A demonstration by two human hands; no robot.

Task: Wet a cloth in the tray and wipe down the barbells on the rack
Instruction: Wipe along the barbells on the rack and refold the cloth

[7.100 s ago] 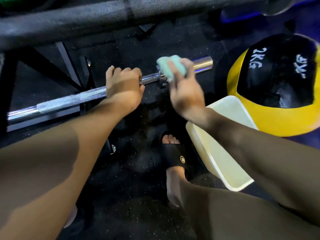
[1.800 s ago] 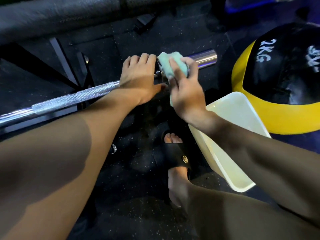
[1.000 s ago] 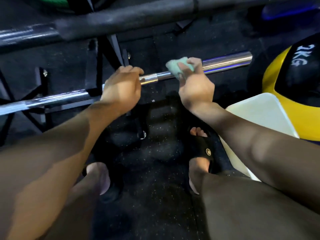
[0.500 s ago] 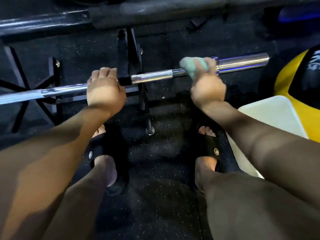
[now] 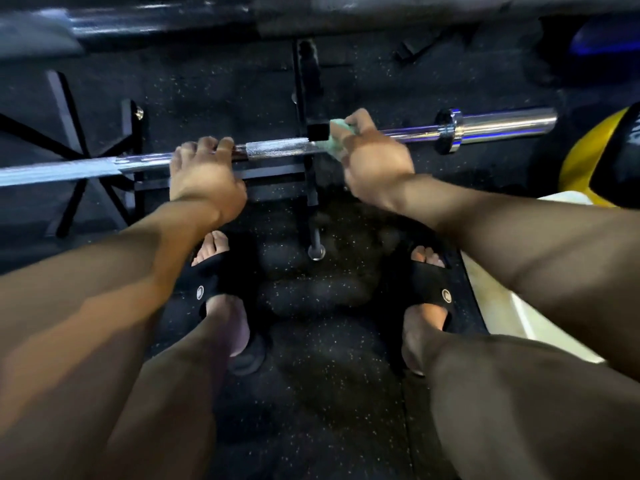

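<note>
Wiping the barbell shaft, cloth hand working beside the rack upright.

The right hand (image 5: 375, 161) was curled round the green cloth (image 5: 337, 140), wrapping it on the barbell (image 5: 277, 152) just right of the black rack (image 5: 306, 98) cradle; the left hand (image 5: 204, 176) gripped the bare shaft further left, steadying it. The wiping step looked under way. The next move would likely call for passing the cradle onto the knurled stretch, or re-wetting in the tray (image 5: 502, 306) near the right foot.

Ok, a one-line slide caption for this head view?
Right hand wraps green cloth around chrome barbell; left hand steadies it.
</note>
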